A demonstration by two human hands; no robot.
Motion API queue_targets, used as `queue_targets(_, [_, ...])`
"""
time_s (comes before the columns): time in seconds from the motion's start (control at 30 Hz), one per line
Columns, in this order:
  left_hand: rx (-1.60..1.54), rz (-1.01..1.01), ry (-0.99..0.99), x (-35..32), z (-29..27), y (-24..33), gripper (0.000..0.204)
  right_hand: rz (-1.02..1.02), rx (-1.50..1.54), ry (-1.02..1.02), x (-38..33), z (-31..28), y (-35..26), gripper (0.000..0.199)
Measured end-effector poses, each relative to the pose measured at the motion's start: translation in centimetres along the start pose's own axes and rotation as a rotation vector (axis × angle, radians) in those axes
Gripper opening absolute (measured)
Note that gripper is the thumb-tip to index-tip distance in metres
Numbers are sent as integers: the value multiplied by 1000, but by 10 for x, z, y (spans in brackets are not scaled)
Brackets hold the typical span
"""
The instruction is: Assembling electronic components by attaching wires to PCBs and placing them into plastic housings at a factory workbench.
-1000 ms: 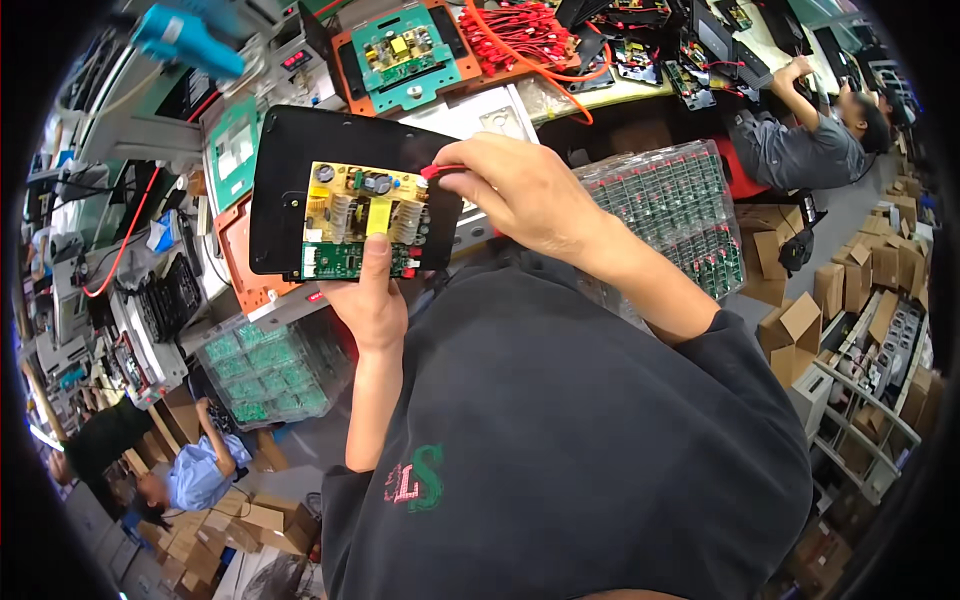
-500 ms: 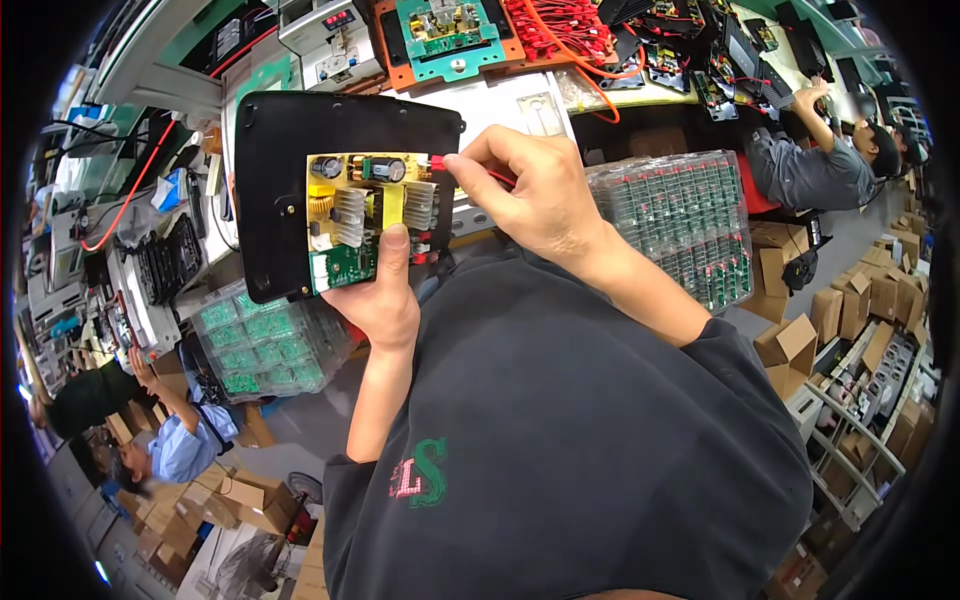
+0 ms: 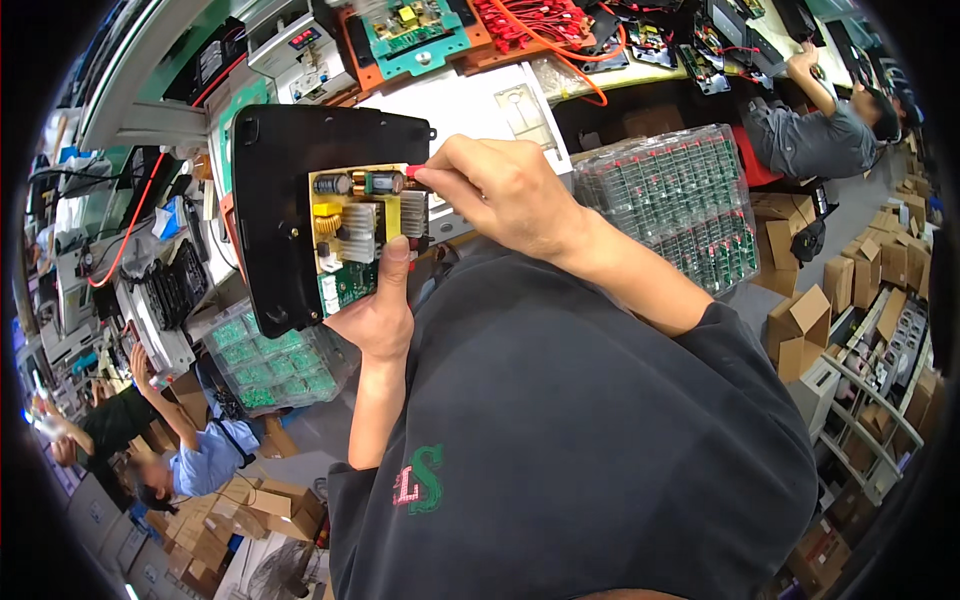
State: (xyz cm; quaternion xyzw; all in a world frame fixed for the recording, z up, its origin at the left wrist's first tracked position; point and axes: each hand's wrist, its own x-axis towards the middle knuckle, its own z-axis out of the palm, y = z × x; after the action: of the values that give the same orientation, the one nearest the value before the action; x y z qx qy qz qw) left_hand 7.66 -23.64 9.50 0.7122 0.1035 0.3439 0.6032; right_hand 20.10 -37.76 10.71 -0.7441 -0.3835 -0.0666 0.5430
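Observation:
My left hand (image 3: pixel 380 315) grips a black plastic housing panel (image 3: pixel 268 215) together with the circuit board (image 3: pixel 350 285) lying against it, the thumb pressed on the board's lower part. The board carries silver heat sinks (image 3: pixel 358 235), dark round capacitors (image 3: pixel 332 184), a yellow-wrapped part and a copper-wound coil. At the board's upper right corner, my right hand (image 3: pixel 510 195) pinches a small red connector (image 3: pixel 414 171) between thumb and forefinger. Those fingertips partly cover the connector, so whether it is seated on the board cannot be seen.
A bench holds an orange-and-teal fixture (image 3: pixel 415 60) with another board and a pile of red-wired connectors (image 3: pixel 510 25). Clear trays of green boards stand at right (image 3: pixel 665 190) and left (image 3: pixel 270 360). Co-workers sit at both sides, and cardboard boxes (image 3: pixel 800 325) stand at right.
The panel and board have tilted and shifted slightly left and down in view. My right hand has moved left with them, still pinching at the red connector.

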Motion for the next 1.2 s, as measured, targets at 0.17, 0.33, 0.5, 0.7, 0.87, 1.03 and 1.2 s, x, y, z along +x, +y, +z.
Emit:
queue_targets(0.17, [-13, -164, -18, 12, 23, -10, 48, 80, 37, -68, -3, -11, 38, 17])
queue_targets(0.33, [-32, -230, -150, 34, 72, -19, 34, 182, -49, -4, -8, -36, 66, 20])
queue_targets(0.5, [-53, -393, -226, 64, 115, -31, 28, 191, -351, 148, -14, -109, 66, 22])
queue_targets(0.7, [-154, -583, -483, 99, 216, -4, 42, 17, -629, 228, -45, -134, 114, 60])
queue_targets(0.87, [-275, -116, -828, 109, 262, 23, 63, 273, -22, 806, 10, -196, 207, 29])
queue_targets(1.03, [-70, -171, -1058, 81, 223, 10, 52, 553, 529, 1100, 90, -264, 360, 25])
queue_targets(1.2, [137, -261, -997, 68, 148, -17, 45, 807, 597, 1155, 99, -267, 451, 28])
